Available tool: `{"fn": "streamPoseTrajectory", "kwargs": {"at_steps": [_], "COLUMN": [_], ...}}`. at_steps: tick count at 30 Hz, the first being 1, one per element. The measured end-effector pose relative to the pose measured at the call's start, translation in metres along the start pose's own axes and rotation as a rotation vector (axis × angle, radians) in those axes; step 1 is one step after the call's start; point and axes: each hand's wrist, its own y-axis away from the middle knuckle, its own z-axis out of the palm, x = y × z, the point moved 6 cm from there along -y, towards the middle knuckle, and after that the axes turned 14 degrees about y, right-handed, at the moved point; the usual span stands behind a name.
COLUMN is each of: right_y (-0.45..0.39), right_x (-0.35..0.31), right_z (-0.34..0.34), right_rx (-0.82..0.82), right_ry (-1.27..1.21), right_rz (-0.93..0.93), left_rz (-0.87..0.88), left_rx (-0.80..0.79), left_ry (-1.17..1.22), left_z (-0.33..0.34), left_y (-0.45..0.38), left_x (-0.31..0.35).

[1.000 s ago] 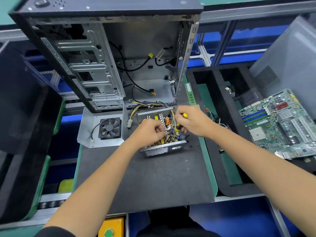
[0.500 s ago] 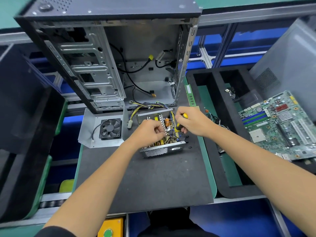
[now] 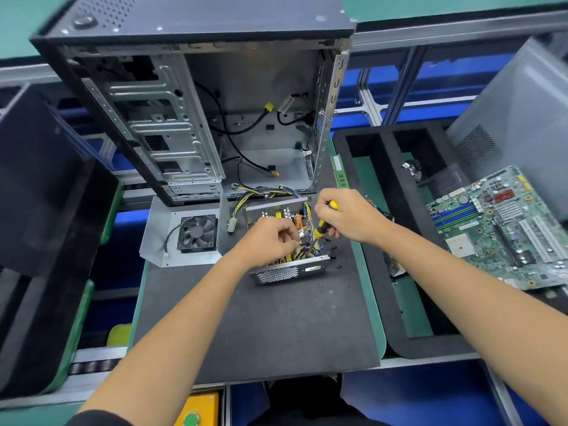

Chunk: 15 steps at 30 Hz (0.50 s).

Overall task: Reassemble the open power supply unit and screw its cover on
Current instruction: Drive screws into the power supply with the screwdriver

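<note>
The dark surface [image 3: 261, 327] lies bare nearest the person, with room there to set parts down. Beyond it sits the open power supply unit [image 3: 285, 241], its perforated front wall toward the person and its circuitry exposed from above. The left hand [image 3: 270, 241] reaches in from the near left, fingers curled down among the components; whether they pinch a wire or a screw I cannot tell. The right hand [image 3: 347, 216] comes in from the right and grips the screwdriver [image 3: 322, 224], yellow handle up, the shaft slanting down and leftward into the near right corner of the unit. Both hands are about equally close; the tool tip lies between them, just beside the left fingertips. A few small dark screws [image 3: 333, 252] lie loose on the surface just right of the unit.

The cover with fan [image 3: 187, 235] lies flat to the left, fan up, apart from the unit, so it must travel rightward; the left hand is nearer it. Behind, the cable bundle [image 3: 264, 192] runs toward the computer case [image 3: 196, 112], which crowds the far edge. A motherboard [image 3: 504, 229] rests well to the right.
</note>
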Motion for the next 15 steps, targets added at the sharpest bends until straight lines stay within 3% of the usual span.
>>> {"fn": "streamPoseTrajectory", "kwargs": {"at_steps": [15], "right_y": [-0.010], "right_x": [-0.014], "right_z": [-0.036], "right_rx": [0.128], "right_ry": [-0.171], "right_rz": [-0.007], "left_rz": [0.010], "left_rx": [-0.025], "left_ry": [0.012], "left_z": [0.004], "left_y": [0.003], "left_x": [0.008]}}
